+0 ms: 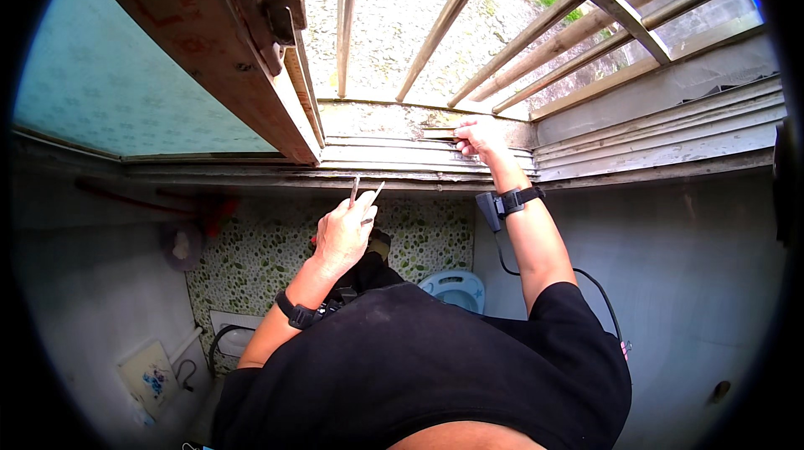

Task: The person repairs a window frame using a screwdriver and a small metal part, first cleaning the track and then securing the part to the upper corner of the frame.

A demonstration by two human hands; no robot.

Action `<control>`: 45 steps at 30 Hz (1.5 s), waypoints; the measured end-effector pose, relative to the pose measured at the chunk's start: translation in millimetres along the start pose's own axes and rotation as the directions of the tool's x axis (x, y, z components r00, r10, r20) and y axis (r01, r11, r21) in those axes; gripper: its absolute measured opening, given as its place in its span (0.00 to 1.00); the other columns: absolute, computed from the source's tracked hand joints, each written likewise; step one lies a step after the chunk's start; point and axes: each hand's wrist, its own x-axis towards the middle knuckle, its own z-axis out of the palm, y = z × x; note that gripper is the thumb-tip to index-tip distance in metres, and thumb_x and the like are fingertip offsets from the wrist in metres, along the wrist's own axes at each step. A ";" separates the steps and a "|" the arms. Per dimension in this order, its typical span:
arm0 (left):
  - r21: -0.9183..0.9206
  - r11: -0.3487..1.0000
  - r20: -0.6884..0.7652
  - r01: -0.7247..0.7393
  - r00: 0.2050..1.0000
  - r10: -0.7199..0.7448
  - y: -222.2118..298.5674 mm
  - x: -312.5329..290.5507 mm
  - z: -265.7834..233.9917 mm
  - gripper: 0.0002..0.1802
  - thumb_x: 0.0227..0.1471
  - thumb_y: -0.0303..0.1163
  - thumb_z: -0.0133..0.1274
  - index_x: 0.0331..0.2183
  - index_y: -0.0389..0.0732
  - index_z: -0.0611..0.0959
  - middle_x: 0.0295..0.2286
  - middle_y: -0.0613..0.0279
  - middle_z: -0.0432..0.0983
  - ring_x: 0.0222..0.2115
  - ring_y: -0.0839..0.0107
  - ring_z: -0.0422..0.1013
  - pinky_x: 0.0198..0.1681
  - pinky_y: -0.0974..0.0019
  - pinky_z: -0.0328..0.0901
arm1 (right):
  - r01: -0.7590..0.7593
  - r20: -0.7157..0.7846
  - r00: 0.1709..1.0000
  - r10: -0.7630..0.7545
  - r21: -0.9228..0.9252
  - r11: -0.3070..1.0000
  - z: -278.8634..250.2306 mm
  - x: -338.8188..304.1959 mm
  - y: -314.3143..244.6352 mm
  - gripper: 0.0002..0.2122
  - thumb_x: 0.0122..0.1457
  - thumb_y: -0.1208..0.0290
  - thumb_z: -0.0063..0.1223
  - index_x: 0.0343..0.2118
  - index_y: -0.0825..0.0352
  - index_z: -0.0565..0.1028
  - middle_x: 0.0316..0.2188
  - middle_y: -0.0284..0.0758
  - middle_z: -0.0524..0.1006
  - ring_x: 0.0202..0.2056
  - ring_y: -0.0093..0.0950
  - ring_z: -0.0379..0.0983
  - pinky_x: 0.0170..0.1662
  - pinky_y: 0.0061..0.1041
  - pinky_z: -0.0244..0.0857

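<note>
My right hand (481, 138) reaches out to the window sill (377, 118), its fingers pinched on a thin, flat strip-like tool (440, 133) that lies low over the sill beside the track. What kind of tool it is I cannot make out. Below the window, my left hand (342, 236) is closed around a couple of thin sticks, one dark (353, 191) and one pale (379, 190), whose ends point up toward the window track (402, 157). Their lower parts are hidden in the fingers.
Metal bars (452, 23) stand outside the opening. A brown-framed sash (234, 73) with frosted glass (126, 73) fills the left side. Below are a light blue basin (452, 287), a patterned floor (268, 257) and red-handled items (218, 214). A black cable (599, 284) hangs by my right arm.
</note>
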 end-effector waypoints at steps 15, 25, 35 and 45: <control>0.040 0.997 -0.006 0.062 0.998 -0.062 -1.0 -1.5 0.8 0.16 0.49 0.30 0.51 0.43 0.41 0.75 0.26 0.49 0.73 0.25 0.55 0.72 0.28 0.60 0.66 | 0.413 0.141 0.863 -0.485 -0.749 0.517 34.5 -18.4 -8.5 0.16 0.47 0.62 0.55 0.37 0.67 0.76 0.30 0.43 0.77 0.35 0.37 0.73 0.40 0.30 0.65; -0.046 0.971 0.104 0.236 0.967 -0.231 5.3 59.6 29.4 0.13 0.52 0.36 0.46 0.35 0.36 0.74 0.23 0.44 0.72 0.27 0.48 0.70 0.30 0.54 0.64 | 0.581 0.310 0.704 -0.639 -0.769 0.267 31.8 -13.6 -0.4 0.12 0.50 0.62 0.53 0.37 0.60 0.76 0.28 0.41 0.73 0.35 0.38 0.70 0.39 0.35 0.64; -0.589 0.630 0.127 0.506 0.828 -0.547 -5.3 111.0 65.3 0.08 0.50 0.28 0.44 0.21 0.36 0.71 0.11 0.65 0.64 0.09 0.75 0.61 0.10 0.71 0.55 | 0.527 0.337 0.721 -0.605 -0.834 0.164 37.8 -26.3 -9.9 0.12 0.53 0.60 0.49 0.38 0.58 0.74 0.29 0.41 0.72 0.33 0.39 0.71 0.36 0.36 0.67; -0.662 0.424 0.253 0.618 0.717 -0.650 1.2 135.1 77.6 0.07 0.48 0.23 0.38 0.33 0.37 0.64 0.14 0.59 0.62 0.08 0.70 0.61 0.06 0.69 0.52 | 0.535 0.389 0.738 -0.552 -0.835 0.128 42.3 -24.5 -16.5 0.10 0.53 0.61 0.49 0.34 0.60 0.73 0.26 0.40 0.71 0.31 0.38 0.70 0.32 0.36 0.66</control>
